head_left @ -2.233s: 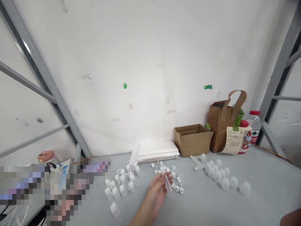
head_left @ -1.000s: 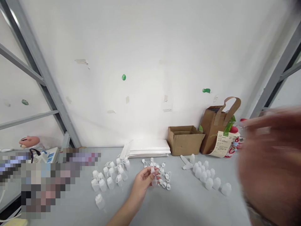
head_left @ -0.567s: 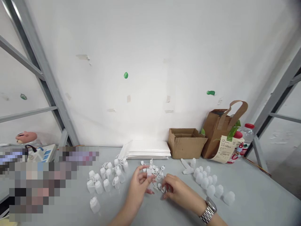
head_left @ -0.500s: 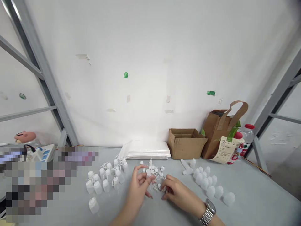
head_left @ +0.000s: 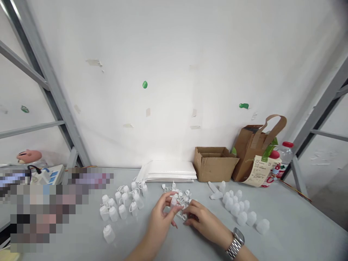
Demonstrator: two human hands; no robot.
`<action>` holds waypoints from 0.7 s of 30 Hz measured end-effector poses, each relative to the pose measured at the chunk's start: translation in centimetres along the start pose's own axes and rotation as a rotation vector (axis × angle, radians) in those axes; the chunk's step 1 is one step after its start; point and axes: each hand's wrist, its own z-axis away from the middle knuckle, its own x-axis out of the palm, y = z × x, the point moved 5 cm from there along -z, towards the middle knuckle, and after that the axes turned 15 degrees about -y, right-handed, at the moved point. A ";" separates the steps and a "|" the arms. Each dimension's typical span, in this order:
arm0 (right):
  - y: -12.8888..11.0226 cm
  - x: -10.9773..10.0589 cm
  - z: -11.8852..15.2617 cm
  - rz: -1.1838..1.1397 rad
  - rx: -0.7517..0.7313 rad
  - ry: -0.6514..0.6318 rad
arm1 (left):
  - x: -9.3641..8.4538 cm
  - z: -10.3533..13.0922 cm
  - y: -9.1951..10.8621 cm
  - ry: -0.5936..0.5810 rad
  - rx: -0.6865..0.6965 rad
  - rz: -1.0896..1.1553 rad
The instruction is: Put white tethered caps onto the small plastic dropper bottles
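My left hand (head_left: pixel 164 213) holds a small translucent white bottle (head_left: pixel 174 201) between thumb and fingers. Close on its right, my right hand (head_left: pixel 198 214) has its fingers bent at the pile of small white looped caps (head_left: pixel 186 195); whether a cap is pinched there is hidden. Several capped white bottles (head_left: pixel 122 212) stand in rows to the left, and a single one (head_left: pixel 109 233) stands nearer to me. Several frosted bottles without looped caps (head_left: pixel 235 209) are grouped on the right.
A stack of white packets (head_left: pixel 168 172) lies by the wall. Beside it are an open cardboard box (head_left: pixel 216 169), a brown paper bag (head_left: pixel 246 154) and a red-capped bottle (head_left: pixel 286 155). The grey table (head_left: pixel 89 217) holds everything; a blurred area covers its left end.
My right hand has shifted slightly left, nearer my left hand. The bottle in my left hand is more upright and shows more clearly. The camera view has moved slightly.
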 end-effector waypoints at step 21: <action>0.7 -0.3 3.0 -0.174 0.178 -0.350 | -0.7 -0.9 -1.5 0.062 -0.031 0.011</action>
